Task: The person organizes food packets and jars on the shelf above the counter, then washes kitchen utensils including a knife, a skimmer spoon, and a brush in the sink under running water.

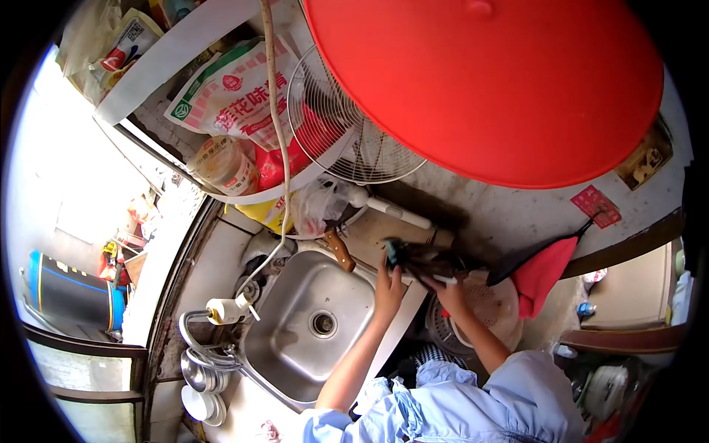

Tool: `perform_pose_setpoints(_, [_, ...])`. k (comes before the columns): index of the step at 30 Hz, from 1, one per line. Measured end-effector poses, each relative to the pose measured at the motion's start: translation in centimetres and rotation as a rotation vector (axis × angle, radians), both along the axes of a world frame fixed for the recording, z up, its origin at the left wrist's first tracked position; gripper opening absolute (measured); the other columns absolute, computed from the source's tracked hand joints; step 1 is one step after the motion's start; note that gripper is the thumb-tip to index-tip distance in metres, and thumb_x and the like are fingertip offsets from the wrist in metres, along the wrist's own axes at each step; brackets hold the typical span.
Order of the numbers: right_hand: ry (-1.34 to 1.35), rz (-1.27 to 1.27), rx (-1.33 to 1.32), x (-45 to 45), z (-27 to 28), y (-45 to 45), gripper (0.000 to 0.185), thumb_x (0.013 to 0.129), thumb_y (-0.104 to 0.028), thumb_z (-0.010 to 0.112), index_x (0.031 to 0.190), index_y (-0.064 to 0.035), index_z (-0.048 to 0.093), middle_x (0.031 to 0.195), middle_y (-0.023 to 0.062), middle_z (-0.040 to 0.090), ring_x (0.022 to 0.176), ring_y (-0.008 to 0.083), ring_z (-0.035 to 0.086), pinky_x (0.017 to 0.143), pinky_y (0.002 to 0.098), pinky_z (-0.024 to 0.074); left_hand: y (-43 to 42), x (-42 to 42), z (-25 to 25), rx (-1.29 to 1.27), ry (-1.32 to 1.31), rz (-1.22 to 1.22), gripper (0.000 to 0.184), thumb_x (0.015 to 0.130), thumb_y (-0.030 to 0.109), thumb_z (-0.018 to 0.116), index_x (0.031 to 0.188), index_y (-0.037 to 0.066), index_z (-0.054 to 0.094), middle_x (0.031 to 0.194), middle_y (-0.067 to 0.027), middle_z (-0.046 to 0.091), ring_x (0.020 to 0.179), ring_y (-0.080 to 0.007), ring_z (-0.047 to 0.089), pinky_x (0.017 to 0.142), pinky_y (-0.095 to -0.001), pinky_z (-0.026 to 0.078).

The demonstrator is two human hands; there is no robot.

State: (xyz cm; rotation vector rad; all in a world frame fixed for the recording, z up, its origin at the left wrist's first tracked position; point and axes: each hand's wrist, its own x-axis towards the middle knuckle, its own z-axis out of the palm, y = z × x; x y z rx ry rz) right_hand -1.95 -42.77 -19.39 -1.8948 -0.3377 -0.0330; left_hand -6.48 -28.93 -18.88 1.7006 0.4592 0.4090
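Observation:
My left hand [388, 286] is closed at the near left end of a dark, blurred, floppy bundle [432, 258]. A teal patch shows at that end. My right hand [452, 297] grips the bundle's near right side, its fingers partly hidden. Whether the bundle is cloth or plastic I cannot make out. It is above the counter, right of the steel sink [292, 295]. A wooden-handled knife [338, 249] lies at the sink's far right corner. Under my right forearm stands a pale perforated basket [495, 306].
A large red round lid-like thing [502, 88] fills the upper right. Behind the counter is a wire-cage fan [354, 118]. A faucet [230, 308] stands left of the sink, near stacked metal bowls [203, 375]. A red and black cloth [543, 277] hangs at right.

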Motion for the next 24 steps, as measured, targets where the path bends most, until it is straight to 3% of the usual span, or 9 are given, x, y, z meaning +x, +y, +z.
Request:
perform_pose_setpoints(2, [0.113, 0.086, 0.205, -2.0, -14.5, -1.6, 0.033, 0.065, -0.004, 0.063, 0.097, -0.0021, 0.057, 0.080, 0.0181, 0.060, 0.075, 0.0309, 0.059, 0.058, 0.0355, 0.0479, -0.1, -4.0, -0.2, -0.097, 0.155, 0.036, 0.047, 0.085, 0.015, 0.044, 0.125, -0.001, 0.027, 0.117, -0.0249, 0.042, 0.111, -0.0305, 0.041, 0.090, -0.0309, 0.032])
perform_pose_setpoints(3, [-0.074, 0.104, -0.124, -2.9, -4.0, -1.4, 0.033, 0.063, -0.010, 0.066, 0.094, -0.0036, 0.058, 0.079, 0.0175, 0.059, 0.070, 0.0324, 0.058, 0.057, 0.0357, 0.0474, -0.4, -6.0, -1.3, -0.146, 0.202, 0.104, 0.045, 0.084, 0.014, 0.044, 0.124, -0.001, 0.028, 0.114, -0.0238, 0.044, 0.108, -0.0293, 0.043, 0.090, -0.0308, 0.033])
perform_pose_setpoints(8, [-0.511, 0.249, -0.219, -3.8, 0.6, -0.9, 0.034, 0.069, -0.021, 0.064, 0.100, -0.0090, 0.055, 0.079, 0.0138, 0.059, 0.061, 0.0290, 0.059, 0.053, 0.0349, 0.0468, -0.8, -8.3, 1.9, -0.479, 0.104, 0.250, 0.036, 0.079, 0.004, 0.041, 0.114, 0.001, 0.034, 0.097, -0.0135, 0.048, 0.090, -0.0200, 0.047, 0.083, -0.0281, 0.037])
perform_pose_setpoints(10, [0.108, 0.350, -0.297, -4.1, 0.6, -1.3, 0.027, 0.068, -0.006, 0.060, 0.095, -0.0044, 0.058, 0.096, 0.0156, 0.057, 0.087, 0.0325, 0.054, 0.073, 0.0373, 0.0454, 0.4, -7.9, 0.7, -0.302, 0.095, 0.181, 0.042, 0.075, 0.001, 0.043, 0.115, 0.004, 0.034, 0.102, -0.0163, 0.049, 0.100, -0.0266, 0.045, 0.085, -0.0334, 0.036])
perform_pose_setpoints(13, [-0.350, 0.358, -0.320, -3.7, -0.7, -1.3, 0.037, 0.074, -0.021, 0.059, 0.107, -0.0091, 0.046, 0.093, 0.0131, 0.057, 0.070, 0.0306, 0.059, 0.059, 0.0351, 0.0467, 2.2, -7.6, 2.3, 0.236, 0.373, 0.013, 0.041, 0.073, 0.007, 0.047, 0.112, 0.003, 0.034, 0.105, -0.0265, 0.047, 0.093, -0.0409, 0.048, 0.082, -0.0403, 0.038])
perform_pose_setpoints(14, [-0.351, 0.361, -0.321, -3.7, -0.6, -1.3, 0.037, 0.074, -0.021, 0.059, 0.107, -0.0091, 0.046, 0.093, 0.0131, 0.057, 0.070, 0.0306, 0.059, 0.059, 0.0351, 0.0467, 3.0, -7.9, -0.4, 0.098, 0.336, -0.055, 0.037, 0.076, 0.006, 0.044, 0.112, 0.005, 0.035, 0.100, -0.0221, 0.051, 0.082, -0.0401, 0.054, 0.073, -0.0421, 0.043])
perform_pose_setpoints(16, [0.128, 0.412, -0.265, -3.4, 0.7, -0.8, 0.044, 0.074, -0.017, 0.059, 0.114, -0.0082, 0.042, 0.099, 0.0162, 0.054, 0.086, 0.0329, 0.055, 0.071, 0.0351, 0.0457, 2.3, -7.0, 4.6, -0.729, 0.542, 0.032, 0.029, 0.082, 0.002, 0.035, 0.111, 0.003, 0.038, 0.101, -0.0179, 0.052, 0.090, -0.0308, 0.055, 0.077, -0.0383, 0.047])
perform_pose_setpoints(19, [0.051, 0.734, -0.534, -1.4, 0.7, -1.9, 0.044, 0.075, -0.011, 0.056, 0.116, -0.0063, 0.041, 0.109, 0.0193, 0.048, 0.099, 0.0337, 0.048, 0.081, 0.0348, 0.0416, 3.1, -7.4, 4.2, -0.833, 0.370, 0.010, 0.030, 0.080, -0.003, 0.031, 0.110, 0.000, 0.037, 0.099, -0.0173, 0.053, 0.082, -0.0299, 0.058, 0.073, -0.0381, 0.052])
perform_pose_setpoints(24, [-0.134, 0.511, -0.351, 4.9, -0.2, -0.7, 0.043, 0.074, -0.001, 0.050, 0.116, -0.0018, 0.039, 0.118, 0.0169, 0.042, 0.105, 0.0335, 0.044, 0.090, 0.0378, 0.0355, 3.4, -10.5, 3.8, -0.841, 0.224, 0.161, 0.030, 0.078, -0.006, 0.030, 0.106, -0.001, 0.041, 0.097, -0.0158, 0.053, 0.085, -0.0255, 0.058, 0.074, -0.0356, 0.052])
